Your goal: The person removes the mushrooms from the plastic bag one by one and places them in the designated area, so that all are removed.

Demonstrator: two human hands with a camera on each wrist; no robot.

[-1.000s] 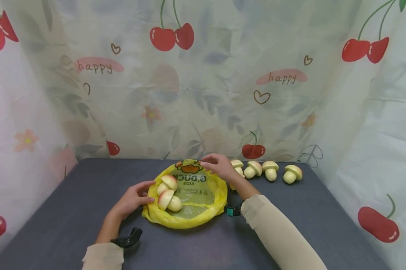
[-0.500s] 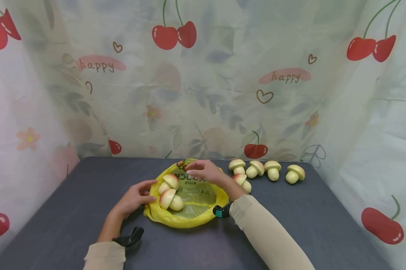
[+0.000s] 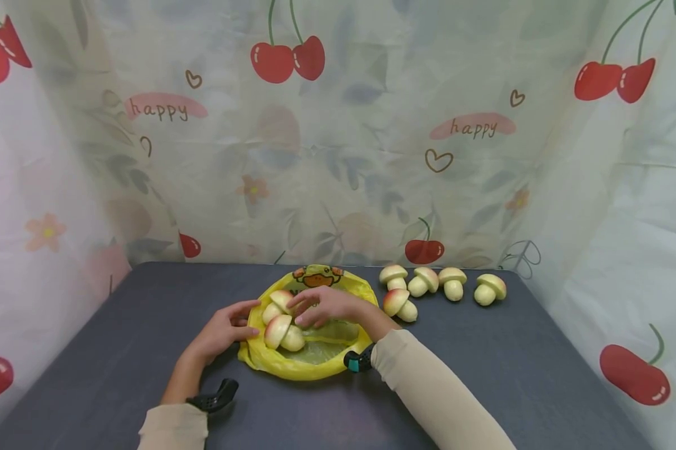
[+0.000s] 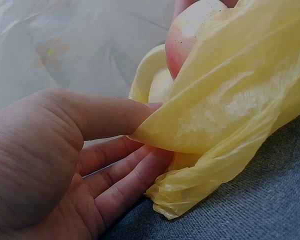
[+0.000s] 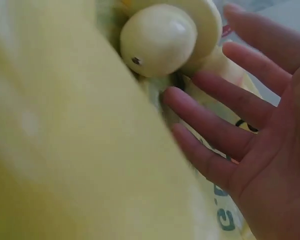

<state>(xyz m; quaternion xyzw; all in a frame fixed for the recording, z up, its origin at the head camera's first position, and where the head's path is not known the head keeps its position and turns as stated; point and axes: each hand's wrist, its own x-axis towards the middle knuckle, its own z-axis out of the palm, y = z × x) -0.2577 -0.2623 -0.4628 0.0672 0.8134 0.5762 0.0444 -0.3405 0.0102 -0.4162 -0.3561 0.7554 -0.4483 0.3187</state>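
A yellow plastic bag (image 3: 298, 372) lies on the table with its mouth spread wide. Inside its left part are two toy mushrooms, a rear one (image 3: 282, 299) and a front one (image 3: 293, 339), with pale stems and reddish-tinged caps. My left hand (image 3: 221, 331) pinches the bag's left rim; in the left wrist view the thumb lies over the yellow film (image 4: 225, 110) and the fingers behind it. My right hand (image 3: 332, 305) hovers over the bag beside the mushrooms, holding nothing. In the right wrist view its fingers are spread near a mushroom stem (image 5: 157, 40); contact is unclear.
Several more toy mushrooms stand or lie at the table's back right, among them a tilted one (image 3: 400, 305) close to the bag and one at the far right (image 3: 490, 290). A printed curtain (image 3: 338, 156) hangs behind the dark table (image 3: 512, 375).
My right hand has moved left and toward me, from the bag's far rim to above the mushrooms inside. The left hand has stayed at the rim.
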